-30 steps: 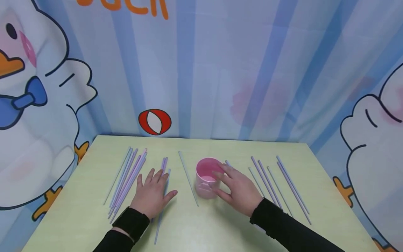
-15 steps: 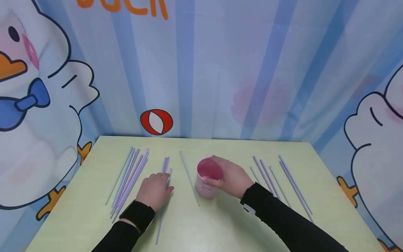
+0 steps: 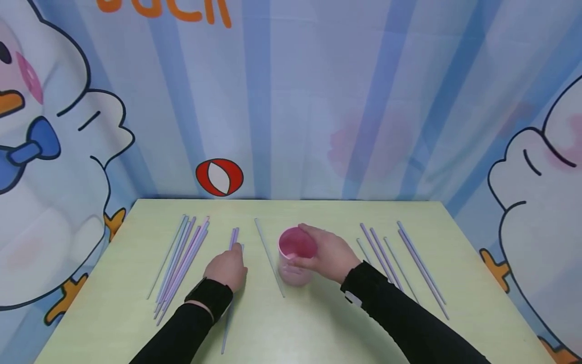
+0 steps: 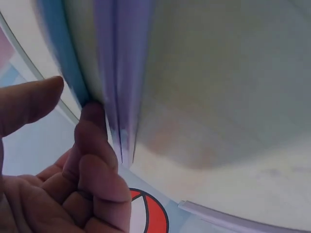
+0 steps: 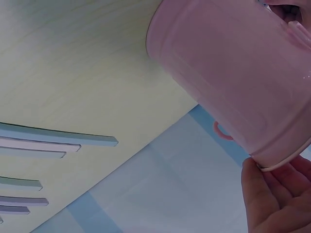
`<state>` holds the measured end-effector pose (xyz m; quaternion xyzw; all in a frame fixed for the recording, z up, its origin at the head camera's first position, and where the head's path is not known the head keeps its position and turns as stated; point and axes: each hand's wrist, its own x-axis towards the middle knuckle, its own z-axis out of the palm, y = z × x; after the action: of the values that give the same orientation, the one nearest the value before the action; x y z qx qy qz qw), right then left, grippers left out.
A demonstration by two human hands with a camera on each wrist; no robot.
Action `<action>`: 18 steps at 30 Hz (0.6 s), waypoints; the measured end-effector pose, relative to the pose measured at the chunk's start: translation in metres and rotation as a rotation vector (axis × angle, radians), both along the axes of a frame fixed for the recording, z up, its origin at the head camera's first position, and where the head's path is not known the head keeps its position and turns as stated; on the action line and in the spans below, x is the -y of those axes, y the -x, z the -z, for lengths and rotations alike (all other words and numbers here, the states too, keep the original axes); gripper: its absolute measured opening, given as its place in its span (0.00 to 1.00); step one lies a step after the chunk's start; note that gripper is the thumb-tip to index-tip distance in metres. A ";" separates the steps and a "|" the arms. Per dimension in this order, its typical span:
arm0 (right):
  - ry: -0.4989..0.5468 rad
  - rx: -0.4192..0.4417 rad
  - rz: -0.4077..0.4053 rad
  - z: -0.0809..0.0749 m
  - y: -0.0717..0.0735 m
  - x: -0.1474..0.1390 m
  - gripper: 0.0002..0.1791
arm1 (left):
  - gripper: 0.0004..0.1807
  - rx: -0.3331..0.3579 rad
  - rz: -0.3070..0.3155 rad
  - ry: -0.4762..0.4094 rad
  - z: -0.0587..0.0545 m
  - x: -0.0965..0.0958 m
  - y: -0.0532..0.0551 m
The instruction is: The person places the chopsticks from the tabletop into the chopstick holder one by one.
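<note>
1. Head view: 1.0 s ago the left hand (image 3: 227, 268) lay with its fingers spread. Now they are drawn together and bent at 1 blue stick (image 3: 226, 328), with 2 purple sticks (image 3: 234, 236) just beyond.
2. Head view: the right hand (image 3: 334, 257), loosely poised at the rim 1.0 s ago, now grasps the pink cup (image 3: 295, 275), with its thumb on the near side and fingers at the far side of the rim. The cup stands on the desk (image 3: 295, 333) in about the same place as before. Its mouth faces up and shows the pink inner wall.
3. Head view: 1 pale stick (image 3: 270, 258) lies between the left hand and the cup. A bundle of sticks (image 3: 181, 275) lies left of that hand; more spread-out sticks (image 3: 383, 253) lie right of the cup.
4. Left wrist view: thumb and bent fingers are on either side of the blue stick; I cannot tell whether they pinch it. The 2 purple sticks run side by side next to the fingertips.
5. Right wrist view: fingers grip the cup's rim, and a small loop sticks out from its side. Ends of several sticks lie apart from it.
</note>
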<state>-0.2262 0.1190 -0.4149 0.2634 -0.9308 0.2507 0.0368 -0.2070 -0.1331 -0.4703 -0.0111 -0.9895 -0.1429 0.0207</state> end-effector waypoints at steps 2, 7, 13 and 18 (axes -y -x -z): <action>-0.002 0.003 0.004 0.000 0.001 0.000 0.43 | 0.23 0.005 -0.013 -0.019 0.001 -0.001 0.001; 0.013 0.020 0.005 -0.001 0.001 -0.001 0.43 | 0.21 0.003 -0.006 -0.046 0.001 -0.004 0.002; 0.012 0.045 0.020 -0.001 -0.001 -0.002 0.45 | 0.25 0.015 0.002 -0.093 -0.001 -0.004 0.000; -0.004 0.051 0.025 -0.002 -0.001 -0.002 0.47 | 0.30 0.013 -0.008 -0.141 -0.011 0.000 -0.001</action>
<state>-0.2254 0.1206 -0.4127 0.2453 -0.9352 0.2550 0.0158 -0.2059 -0.1327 -0.4590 -0.0045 -0.9771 -0.2121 0.0155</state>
